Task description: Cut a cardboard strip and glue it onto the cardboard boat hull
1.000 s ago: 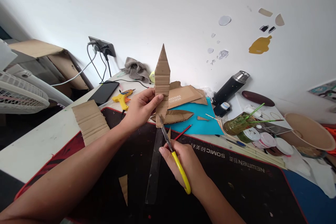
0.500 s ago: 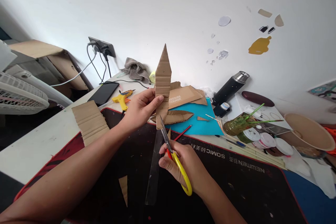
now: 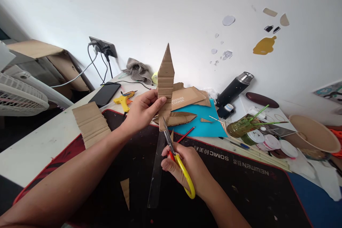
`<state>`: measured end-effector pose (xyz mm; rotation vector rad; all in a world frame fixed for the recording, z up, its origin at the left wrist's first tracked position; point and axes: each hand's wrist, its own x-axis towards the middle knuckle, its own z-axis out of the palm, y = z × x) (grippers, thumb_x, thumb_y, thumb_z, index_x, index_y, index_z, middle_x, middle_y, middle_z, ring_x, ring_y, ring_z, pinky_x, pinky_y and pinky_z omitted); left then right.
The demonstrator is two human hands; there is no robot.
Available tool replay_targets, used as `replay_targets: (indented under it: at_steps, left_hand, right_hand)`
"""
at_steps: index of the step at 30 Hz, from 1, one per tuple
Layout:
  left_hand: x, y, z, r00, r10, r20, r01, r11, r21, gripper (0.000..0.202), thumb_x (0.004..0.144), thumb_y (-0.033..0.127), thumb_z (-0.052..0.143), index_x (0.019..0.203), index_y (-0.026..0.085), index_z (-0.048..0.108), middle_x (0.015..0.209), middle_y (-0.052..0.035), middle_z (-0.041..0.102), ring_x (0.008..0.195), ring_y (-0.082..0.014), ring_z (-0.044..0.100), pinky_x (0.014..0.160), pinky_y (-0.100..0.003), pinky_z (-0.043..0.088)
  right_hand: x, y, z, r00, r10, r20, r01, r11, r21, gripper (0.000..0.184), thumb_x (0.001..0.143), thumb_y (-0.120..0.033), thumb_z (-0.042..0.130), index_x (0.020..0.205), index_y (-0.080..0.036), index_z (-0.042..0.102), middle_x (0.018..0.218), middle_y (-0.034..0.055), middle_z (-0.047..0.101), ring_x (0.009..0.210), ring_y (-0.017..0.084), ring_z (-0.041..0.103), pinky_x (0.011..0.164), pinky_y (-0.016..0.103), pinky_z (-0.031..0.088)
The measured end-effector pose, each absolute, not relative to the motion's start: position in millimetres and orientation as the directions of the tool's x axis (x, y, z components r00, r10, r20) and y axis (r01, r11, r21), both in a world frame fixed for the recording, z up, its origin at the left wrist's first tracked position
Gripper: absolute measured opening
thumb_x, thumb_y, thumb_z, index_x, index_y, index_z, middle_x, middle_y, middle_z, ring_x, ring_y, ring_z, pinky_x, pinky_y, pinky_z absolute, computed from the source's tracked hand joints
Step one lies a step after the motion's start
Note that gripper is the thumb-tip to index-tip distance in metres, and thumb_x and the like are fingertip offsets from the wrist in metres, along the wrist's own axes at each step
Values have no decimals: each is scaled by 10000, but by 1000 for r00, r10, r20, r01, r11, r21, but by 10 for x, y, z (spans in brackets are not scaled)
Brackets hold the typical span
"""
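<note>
Pinched upright in my left hand (image 3: 144, 110) is a strip of brown corrugated cardboard (image 3: 166, 71) with a long pointed top. The thumb presses on its front face; the other fingers are behind it. My right hand (image 3: 187, 167) grips yellow-and-red scissors (image 3: 184, 174), fingers through the handles. Their blades reach up to the strip's lower right edge, near its bottom end. A clear ruler (image 3: 155, 174) lies below the strip on the black mat (image 3: 213, 185). Left of the ruler rests a small cardboard triangle (image 3: 125, 193). A red pencil (image 3: 186, 134) lies just beyond the scissors.
A yellow glue gun (image 3: 123, 101), a phone (image 3: 105, 94) and a cardboard piece (image 3: 91, 123) lie left. Behind are blue sheet (image 3: 208, 130) and cardboard pieces (image 3: 189, 98). To the right stand a dark flask (image 3: 233, 89), a jar of green liquid (image 3: 236, 128) and paint pots (image 3: 269, 143).
Almost nothing differs. The scissors and the cardboard strip keep nearly the same place, with only a slight shift of the whole view.
</note>
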<state>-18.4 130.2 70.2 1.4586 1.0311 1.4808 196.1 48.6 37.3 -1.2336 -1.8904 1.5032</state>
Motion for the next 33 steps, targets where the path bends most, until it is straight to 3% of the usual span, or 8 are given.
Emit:
replay_targets:
  at_steps: [3,9,24,33]
  left_hand:
    - [-176,1299,715,-18,935,355,-10,-355,935,504,862,677,871,956,191,771,663,-12,687,667,-191,648,581,-263,504]
    - [-156,1305,726,-17,944,329,-70,-329,942,488,850,672,890,935,207,768,577,27,592,515,-139,495,519,-268,457]
    - [-171,1331,695,-27,963,268,-120,-269,956,485,844,646,904,947,188,785,696,-23,712,628,-164,621,525,-244,469]
    - [-189,1327,746,-45,940,338,-57,-340,939,447,878,641,872,909,205,778,589,5,612,653,-195,631,564,-273,496]
  right_hand:
    - [1958,488,379,-514,838,-182,389,38,-920,723,819,-925,743,960,-217,700,672,-38,569,577,137,498,594,264,386]
    - [1955,489,376,-516,838,-176,390,46,-920,719,827,-910,751,973,-208,701,676,-31,600,585,141,531,609,262,395]
    - [1945,494,410,-511,842,-173,387,46,-921,708,823,-911,755,958,-218,701,684,-34,587,597,142,533,626,254,446]
    - [1946,494,406,-520,836,-176,402,58,-914,701,842,-906,739,966,-217,697,679,-22,638,593,151,574,630,258,453]
